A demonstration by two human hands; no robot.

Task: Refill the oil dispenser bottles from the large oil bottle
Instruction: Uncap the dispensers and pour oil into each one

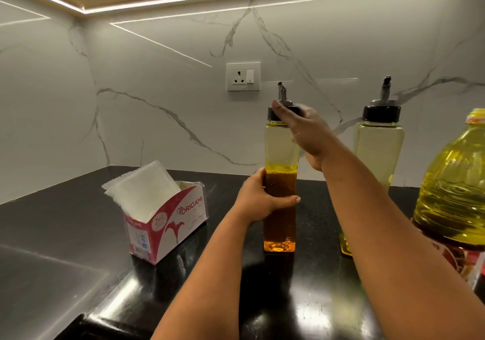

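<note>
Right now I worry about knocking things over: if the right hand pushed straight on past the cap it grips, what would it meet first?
The right hand points left and away over the dispenser bottle's cap. Beyond it, likely only the marble wall; depth is unclear.

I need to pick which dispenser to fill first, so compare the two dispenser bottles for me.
The near dispenser bottle is about half full of amber oil; the far dispenser bottle looks almost empty. The left hand grips the near one's body and the right hand its cap; the far one stands untouched. Both are clear, square, black-capped, with spouts.
</note>
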